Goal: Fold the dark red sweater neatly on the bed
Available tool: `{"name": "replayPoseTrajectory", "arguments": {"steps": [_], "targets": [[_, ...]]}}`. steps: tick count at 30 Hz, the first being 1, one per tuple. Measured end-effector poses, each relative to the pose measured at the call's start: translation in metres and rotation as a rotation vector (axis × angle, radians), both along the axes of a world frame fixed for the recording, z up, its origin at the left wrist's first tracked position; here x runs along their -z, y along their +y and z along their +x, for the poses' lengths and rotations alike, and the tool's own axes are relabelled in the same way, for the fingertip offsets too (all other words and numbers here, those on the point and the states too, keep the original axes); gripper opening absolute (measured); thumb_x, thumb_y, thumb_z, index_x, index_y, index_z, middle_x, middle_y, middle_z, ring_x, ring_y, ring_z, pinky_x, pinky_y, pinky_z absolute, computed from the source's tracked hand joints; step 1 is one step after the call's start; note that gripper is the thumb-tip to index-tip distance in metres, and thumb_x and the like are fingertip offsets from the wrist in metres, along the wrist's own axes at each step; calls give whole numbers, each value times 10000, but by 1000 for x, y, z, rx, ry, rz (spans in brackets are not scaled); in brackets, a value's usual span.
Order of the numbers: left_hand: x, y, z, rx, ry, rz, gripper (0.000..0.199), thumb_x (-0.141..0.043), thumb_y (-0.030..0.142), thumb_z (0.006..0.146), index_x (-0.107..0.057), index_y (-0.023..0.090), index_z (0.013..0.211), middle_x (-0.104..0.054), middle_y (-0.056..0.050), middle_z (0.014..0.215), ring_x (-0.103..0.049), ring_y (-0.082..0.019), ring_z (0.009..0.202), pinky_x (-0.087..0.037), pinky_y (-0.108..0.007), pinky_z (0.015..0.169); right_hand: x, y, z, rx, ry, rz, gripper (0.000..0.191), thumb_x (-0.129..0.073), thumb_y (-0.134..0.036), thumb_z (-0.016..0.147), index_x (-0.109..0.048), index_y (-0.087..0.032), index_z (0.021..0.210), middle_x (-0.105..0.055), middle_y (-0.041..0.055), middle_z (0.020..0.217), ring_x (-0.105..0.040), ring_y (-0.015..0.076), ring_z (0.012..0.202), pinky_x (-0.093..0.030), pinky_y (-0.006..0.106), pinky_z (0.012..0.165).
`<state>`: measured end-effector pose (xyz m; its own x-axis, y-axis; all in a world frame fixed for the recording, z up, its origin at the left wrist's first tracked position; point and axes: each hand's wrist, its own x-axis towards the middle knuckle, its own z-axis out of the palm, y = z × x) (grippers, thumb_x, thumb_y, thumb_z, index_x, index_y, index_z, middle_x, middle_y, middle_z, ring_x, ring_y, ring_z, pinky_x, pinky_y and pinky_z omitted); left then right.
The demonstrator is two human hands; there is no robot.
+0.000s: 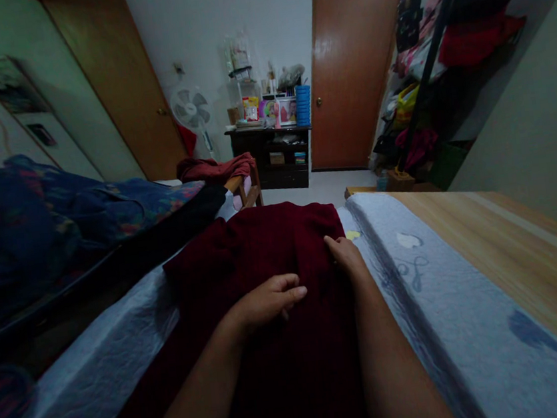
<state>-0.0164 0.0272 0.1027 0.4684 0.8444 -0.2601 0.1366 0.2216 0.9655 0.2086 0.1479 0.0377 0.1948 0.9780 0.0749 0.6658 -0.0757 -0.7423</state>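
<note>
A dark red long-sleeved top (267, 244) lies spread over the bed in front of me, with what looks like a sleeve running down toward the lower left. Over its middle is my left hand (273, 298), fingers loosely bent, thumb and forefinger slightly apart, with no cloth seen between them. My right hand (345, 255) is at the top's right edge, its fingers bent and closed on the cloth there. Part of that grip is hidden behind the hand.
Under the top is a pale blue printed mattress (449, 297), with a wooden board (501, 224) along its right. Blue patterned cloth (77, 205) is heaped at left. Beyond stand a fan (190, 108), a dark cabinet (273, 162) and a door (357, 59); bags (470, 39) hang at right.
</note>
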Motion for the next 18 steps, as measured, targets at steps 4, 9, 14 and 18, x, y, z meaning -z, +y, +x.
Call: {"name": "replayPoseTrajectory", "arguments": {"steps": [4,9,14,18], "targets": [[7,11,-11,-15,163,146,295,-618,486,793,-605,192,808,-535,33,617,-485,-114,555,-341,-208,505,-2,-6,-6,33,39,-42,348,-610,-527,736,-610,-180,718,-615,41,624,-565,187,596,-384,278,568],[27,30,-29,-314,327,302,433,-738,461,655,-632,208,991,-612,-51,988,-573,-215,902,-448,-273,738,0,-7,-8,33,86,-18,155,-619,-335,711,-594,-184,683,-578,-14,593,-526,140,570,-344,238,538],[43,31,-35,-261,260,41,698,-793,383,596,-531,206,1218,-564,-135,1166,-558,-276,1060,-477,-299,753,3,-4,-5,40,120,24,136,-533,-267,728,-628,-180,686,-628,4,657,-559,144,625,-371,234,584],[43,26,-33,-246,172,-55,684,-754,253,630,-501,210,1264,-579,-91,1055,-594,-184,845,-459,-233,620,6,0,-1,93,143,83,198,-467,-263,741,-648,-188,717,-664,22,747,-586,163,728,-396,236,648]]}}
